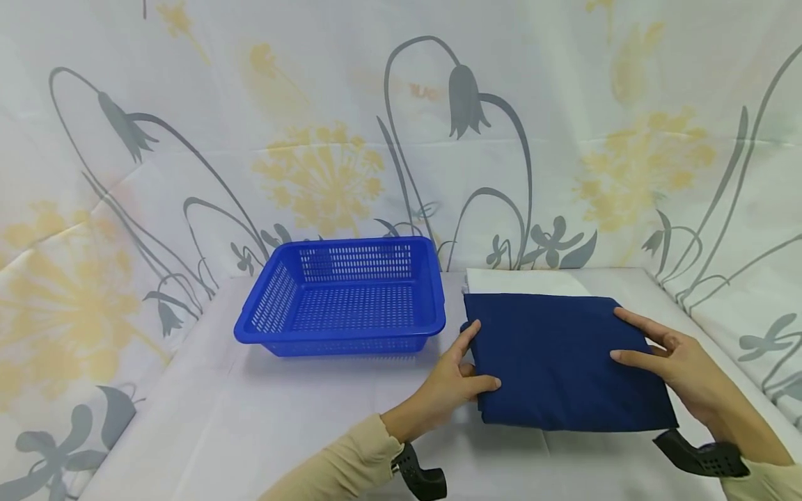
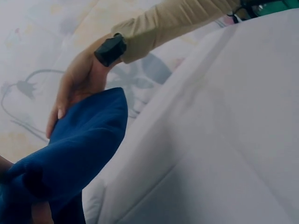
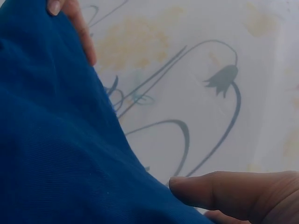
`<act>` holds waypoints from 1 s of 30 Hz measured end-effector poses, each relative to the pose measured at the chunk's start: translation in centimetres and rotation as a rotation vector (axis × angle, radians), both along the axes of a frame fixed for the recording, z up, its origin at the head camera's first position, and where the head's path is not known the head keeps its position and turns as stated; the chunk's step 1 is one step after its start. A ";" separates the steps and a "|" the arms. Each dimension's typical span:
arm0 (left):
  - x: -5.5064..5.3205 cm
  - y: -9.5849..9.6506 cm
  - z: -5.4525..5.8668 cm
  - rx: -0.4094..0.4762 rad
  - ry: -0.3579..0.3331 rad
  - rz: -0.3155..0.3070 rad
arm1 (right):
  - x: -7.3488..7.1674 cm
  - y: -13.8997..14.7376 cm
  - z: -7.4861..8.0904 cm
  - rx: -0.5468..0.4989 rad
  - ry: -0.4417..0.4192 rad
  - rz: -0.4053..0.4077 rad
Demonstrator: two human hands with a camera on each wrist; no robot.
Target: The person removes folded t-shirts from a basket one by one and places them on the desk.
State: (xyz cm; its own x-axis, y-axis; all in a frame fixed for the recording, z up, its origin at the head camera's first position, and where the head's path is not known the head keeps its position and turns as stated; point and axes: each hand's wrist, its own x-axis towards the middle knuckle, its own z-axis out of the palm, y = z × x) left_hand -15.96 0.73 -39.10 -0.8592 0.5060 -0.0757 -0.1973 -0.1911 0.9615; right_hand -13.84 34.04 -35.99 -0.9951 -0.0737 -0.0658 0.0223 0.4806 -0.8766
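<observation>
A folded navy blue cloth (image 1: 564, 362) is held between the two hands, lifted off the table in the left wrist view. The left hand (image 1: 447, 379) pinches its left edge, thumb on top and the other fingers partly hidden at the side and beneath. At the opposite edge, the right hand (image 1: 689, 369) grips the cloth with its thumb on the upper face. The same cloth (image 2: 79, 144) sags and bends in the left wrist view. From the right wrist, its surface (image 3: 60, 130) fills the left side, with the right thumb (image 3: 224, 191) at its edge.
Left of the cloth stands a blue plastic basket (image 1: 338, 341) with perforated walls. A white folded cloth (image 1: 526, 282) lies behind the navy one, partly covered by it. The white table (image 1: 301, 410) meets a flower-printed backdrop (image 1: 351, 83).
</observation>
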 end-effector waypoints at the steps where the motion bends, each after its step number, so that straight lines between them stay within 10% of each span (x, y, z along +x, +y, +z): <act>1: 0.1 0.2 -0.2 -0.008 0.003 -0.001 | 0.0 0.1 -0.2 0.011 -0.010 -0.002; 13: 0.5 1.9 -2.4 -0.177 0.050 -0.024 | 0.5 1.5 -1.8 -0.035 -0.092 0.043; 30: 1.4 2.7 -3.3 -0.268 -0.097 -0.005 | 0.0 2.6 -3.7 -0.005 -0.244 0.044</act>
State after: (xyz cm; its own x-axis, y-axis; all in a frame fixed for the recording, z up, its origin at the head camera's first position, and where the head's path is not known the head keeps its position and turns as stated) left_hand -14.52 3.44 -42.35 -0.8390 0.4608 -0.2894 -0.2913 0.0688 0.9542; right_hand -13.86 36.66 -39.68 -0.9456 -0.1178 -0.3032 0.2126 0.4814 -0.8503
